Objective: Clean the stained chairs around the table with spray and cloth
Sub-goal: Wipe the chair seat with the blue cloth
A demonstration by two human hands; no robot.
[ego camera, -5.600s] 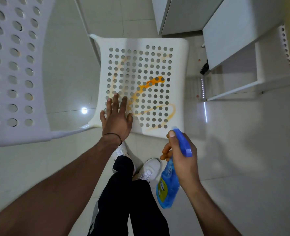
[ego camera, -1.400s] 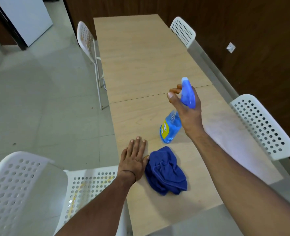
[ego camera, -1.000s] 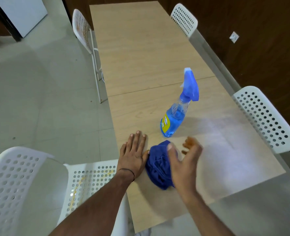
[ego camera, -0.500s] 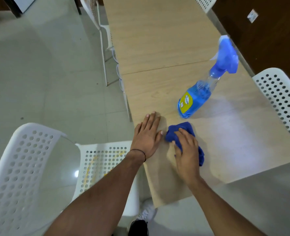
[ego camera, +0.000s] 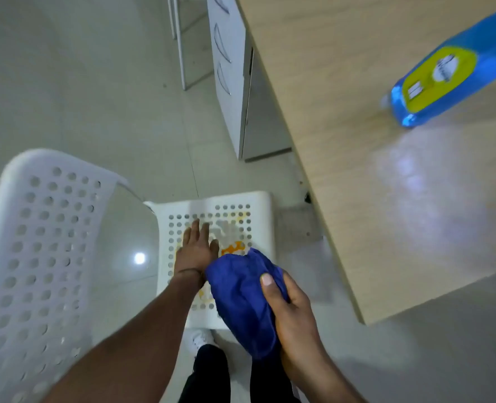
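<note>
A white perforated chair stands below me, its seat (ego camera: pixel 260 225) marked with an orange stain (ego camera: pixel 233 248) and a wet patch. My left hand (ego camera: pixel 196 248) rests flat on the seat, fingers straight. My right hand (ego camera: pixel 290 303) grips a bunched dark blue cloth (ego camera: pixel 241 301) just above the seat's near right corner. The blue spray bottle (ego camera: pixel 450 68) with a yellow label stands on the wooden table (ego camera: pixel 357 141) at the upper right, with no hand on it.
The chair's backrest (ego camera: pixel 37 257) fills the left side. A white drawer cabinet (ego camera: pixel 235 82) stands under the table's left edge. Pale tiled floor (ego camera: pixel 81 82) spreads to the left and above. My legs and a white shoe (ego camera: pixel 200 338) show below the seat.
My right hand lifted the cloth off the table and carried it down to the chair seat. My left hand moved from the table edge onto the seat. The bottle stayed on the table.
</note>
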